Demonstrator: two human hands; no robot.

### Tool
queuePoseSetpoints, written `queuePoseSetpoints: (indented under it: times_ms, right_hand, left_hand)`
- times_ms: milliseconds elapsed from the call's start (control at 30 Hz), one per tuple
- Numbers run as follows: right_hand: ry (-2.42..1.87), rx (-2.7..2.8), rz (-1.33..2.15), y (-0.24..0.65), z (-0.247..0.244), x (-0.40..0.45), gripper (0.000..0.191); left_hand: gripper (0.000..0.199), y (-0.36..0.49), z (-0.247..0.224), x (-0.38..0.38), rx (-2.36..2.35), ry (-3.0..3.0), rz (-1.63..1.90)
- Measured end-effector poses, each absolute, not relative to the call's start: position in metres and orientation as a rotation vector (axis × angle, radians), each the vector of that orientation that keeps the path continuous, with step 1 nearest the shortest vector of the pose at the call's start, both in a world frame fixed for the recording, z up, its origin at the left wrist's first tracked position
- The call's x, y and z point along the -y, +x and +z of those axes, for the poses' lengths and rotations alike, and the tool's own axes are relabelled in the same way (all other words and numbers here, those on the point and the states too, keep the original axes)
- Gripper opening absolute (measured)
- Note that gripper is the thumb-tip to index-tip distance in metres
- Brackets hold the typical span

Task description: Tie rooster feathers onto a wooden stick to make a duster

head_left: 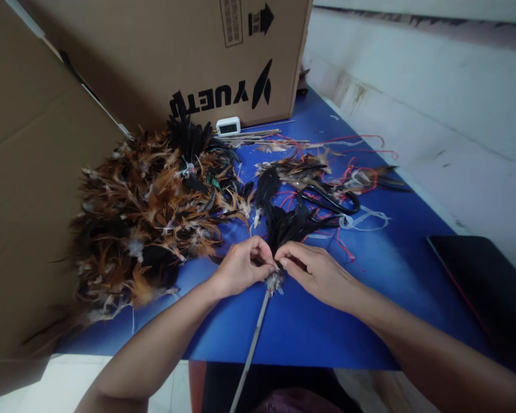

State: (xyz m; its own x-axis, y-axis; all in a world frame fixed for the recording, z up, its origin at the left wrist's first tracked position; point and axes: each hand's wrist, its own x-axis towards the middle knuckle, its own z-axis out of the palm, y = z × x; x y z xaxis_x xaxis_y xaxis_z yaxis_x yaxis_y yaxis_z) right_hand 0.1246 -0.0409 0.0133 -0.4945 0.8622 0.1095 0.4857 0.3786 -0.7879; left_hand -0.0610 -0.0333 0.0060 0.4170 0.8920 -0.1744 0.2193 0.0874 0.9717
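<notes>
A thin stick point(257, 338) runs up from the table's front edge to a bunch of black feathers point(286, 225) with a pale, fluffy base. My left hand point(245, 265) is closed in a pinch at the left of that base. From the right, my right hand point(312, 269) pinches close by, its fingertips almost touching the left ones. What lies between the fingertips is too small to make out. A large pile of brown and black feathers point(155, 206) lies left of my hands. Black-handled scissors point(333, 201) rest among loose feathers and red strings beyond my right hand.
Big cardboard boxes point(146, 51) stand at the back and left of the blue table point(327, 338). A small white digital display point(228, 126) sits beside several thin sticks point(262, 137). At the right lies a black flat device point(481, 287), near the wall.
</notes>
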Motion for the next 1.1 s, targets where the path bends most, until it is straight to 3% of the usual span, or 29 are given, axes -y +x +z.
queuePoseSetpoints:
  times_ms: [267, 567, 867, 1100]
  right_hand:
    - [-1.156, 2.132, 0.968, 0.127, 0.017, 0.042, 0.017]
    - [-1.256, 2.125, 0.952, 0.125, 0.017, 0.039, 0.019]
    - [-1.274, 1.970, 1.185, 0.130, 0.008, 0.032, 0.019]
    - [-1.209, 1.906, 1.316, 0.132, 0.006, 0.031, 0.020]
  left_hand:
    - [0.015, -0.062, 0.012, 0.036, -1.073, 1.605, 0.683]
    - [0.007, -0.065, 0.008, 0.034, -0.984, 2.335, 0.783]
    - [0.016, -0.072, 0.004, 0.028, -0.600, 2.720, 0.777]
    - [0.009, -0.070, 0.003, 0.028, -0.478, 2.928, 0.845]
